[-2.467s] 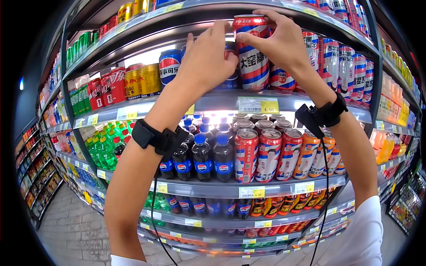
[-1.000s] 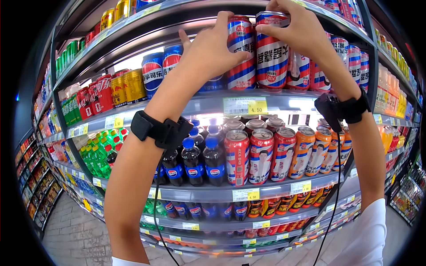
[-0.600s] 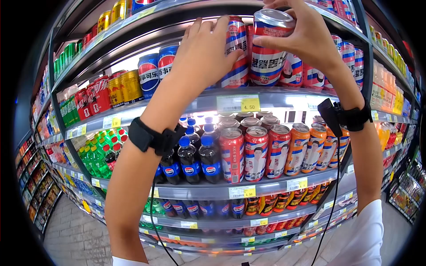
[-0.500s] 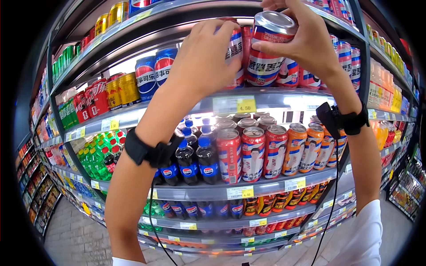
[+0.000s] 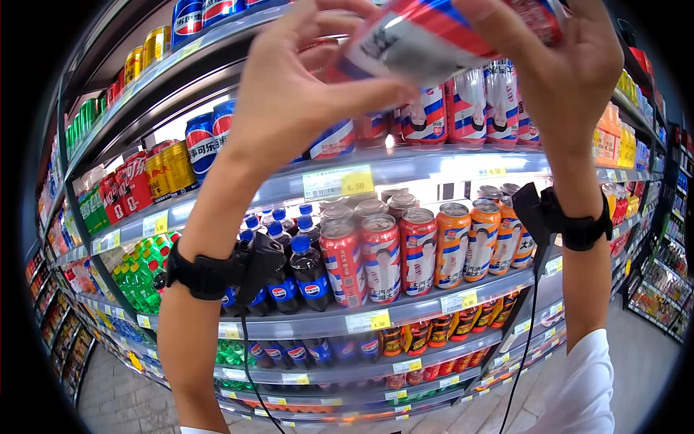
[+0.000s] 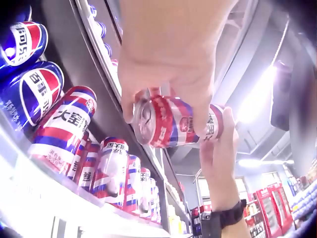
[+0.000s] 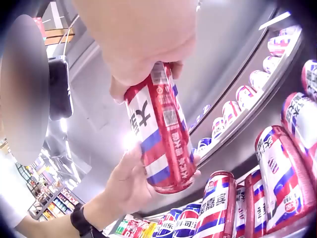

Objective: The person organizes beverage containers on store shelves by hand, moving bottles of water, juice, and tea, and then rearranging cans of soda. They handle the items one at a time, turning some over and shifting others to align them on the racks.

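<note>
Both hands hold one red, white and blue can, tilted on its side in the air before the shelf at the top of the head view. The right hand grips its right end. At the other end is the left hand, thumb below the can and fingers above. The left wrist view shows the can between the left hand and the right hand. In the right wrist view, the can spans from the right hand down to the left hand.
Similar cans line the shelf behind the hands, with blue cola cans to the left. Below stand dark cola bottles and more cans. A cable hangs from each wrist strap.
The can in the right hand has come off the shelf, up and toward the camera, and tipped sideways. My left hand has left the neighbouring can and taken hold of this one.
</note>
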The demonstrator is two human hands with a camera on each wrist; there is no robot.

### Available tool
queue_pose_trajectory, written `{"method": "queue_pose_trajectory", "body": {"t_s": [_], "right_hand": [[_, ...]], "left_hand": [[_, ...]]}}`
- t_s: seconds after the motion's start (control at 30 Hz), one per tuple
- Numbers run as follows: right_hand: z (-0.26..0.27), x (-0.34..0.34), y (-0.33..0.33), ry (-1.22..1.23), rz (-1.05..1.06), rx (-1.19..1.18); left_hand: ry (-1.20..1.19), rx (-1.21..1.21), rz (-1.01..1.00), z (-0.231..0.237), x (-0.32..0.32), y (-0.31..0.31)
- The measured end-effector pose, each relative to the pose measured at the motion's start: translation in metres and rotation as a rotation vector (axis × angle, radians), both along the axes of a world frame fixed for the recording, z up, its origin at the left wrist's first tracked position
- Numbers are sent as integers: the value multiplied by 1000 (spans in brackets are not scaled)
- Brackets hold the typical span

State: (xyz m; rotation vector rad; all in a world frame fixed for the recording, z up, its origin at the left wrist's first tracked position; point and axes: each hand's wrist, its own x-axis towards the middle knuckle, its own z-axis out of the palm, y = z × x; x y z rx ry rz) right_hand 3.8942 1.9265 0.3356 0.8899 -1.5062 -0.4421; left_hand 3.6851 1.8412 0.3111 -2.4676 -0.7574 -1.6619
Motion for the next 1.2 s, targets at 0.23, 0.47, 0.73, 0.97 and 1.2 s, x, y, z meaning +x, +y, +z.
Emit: {"method": "queue_pose_trajectory", "body": {"t_s": [0.23,0.47,0.73,0.97,1.2], "right_hand": [[-7,31,-13,-202,-499,-363],[-34,15,-41,-118,-748,-419],[-50,-35,-2,-46,-562,-685],[-57,-59,17,144,-619,-603],[-67,-81,36,274,-565,-587]], "left_hand": [[31,397,96,21,19,-33],[363,357,56,30,33,-49],[444,568,208,33,0,14],[425,544,400,34,-9,22],[390,677,314,27,-22,39]]}}
